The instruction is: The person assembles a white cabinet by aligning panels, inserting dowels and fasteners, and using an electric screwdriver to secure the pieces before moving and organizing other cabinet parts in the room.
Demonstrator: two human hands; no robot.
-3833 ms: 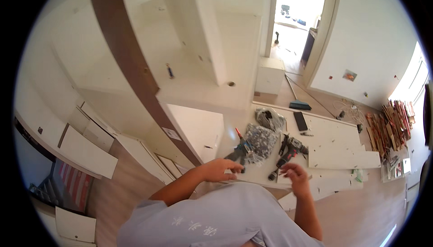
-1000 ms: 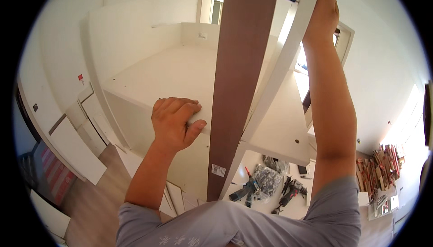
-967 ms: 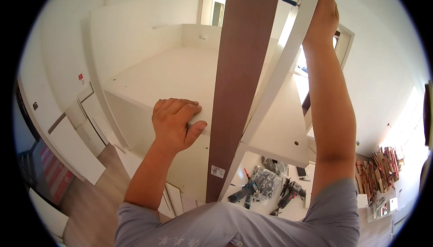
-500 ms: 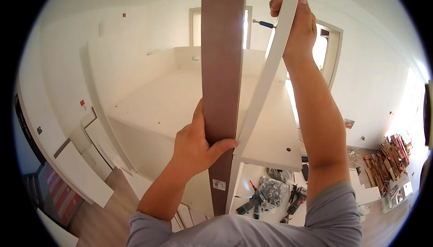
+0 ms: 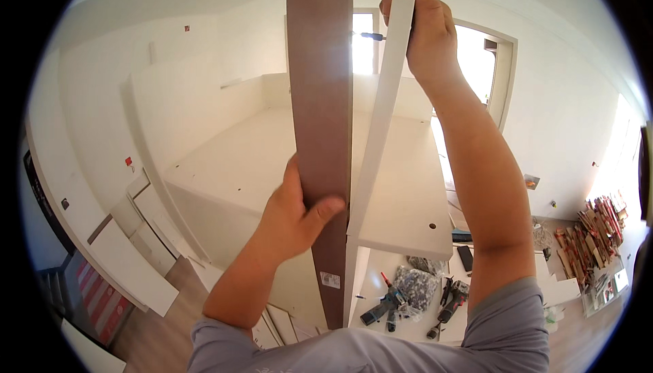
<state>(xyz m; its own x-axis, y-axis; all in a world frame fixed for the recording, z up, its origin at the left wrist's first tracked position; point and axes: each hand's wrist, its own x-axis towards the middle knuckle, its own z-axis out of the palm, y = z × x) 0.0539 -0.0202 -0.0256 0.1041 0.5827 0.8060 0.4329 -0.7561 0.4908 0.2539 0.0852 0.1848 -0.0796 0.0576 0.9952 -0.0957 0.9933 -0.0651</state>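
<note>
A long brown board [image 5: 321, 94] stands upright in front of me, with a small white label low on its face. My left hand [image 5: 292, 216] is closed round its lower half, thumb across the front. Beside it on the right, a narrow white panel [image 5: 383, 111] leans slightly, its upper end gripped by my right hand [image 5: 428, 29]. A dark connecting bolt [image 5: 372, 36] sticks out of the white panel toward the brown board's edge. The two pieces stand close together near my left thumb and spread apart toward the top.
Behind the boards is a large white cabinet surface [image 5: 245, 162]. Below on the right lie power drills [image 5: 452, 308] and a plastic bag of hardware [image 5: 416, 288]. Scrap wood strips [image 5: 590, 237] are piled by the right wall. White panels [image 5: 132, 264] lean at the left.
The white panel's top has swung left toward the brown board, so the bolt's tip now reaches the board's edge. The brown board has shifted slightly left too.
</note>
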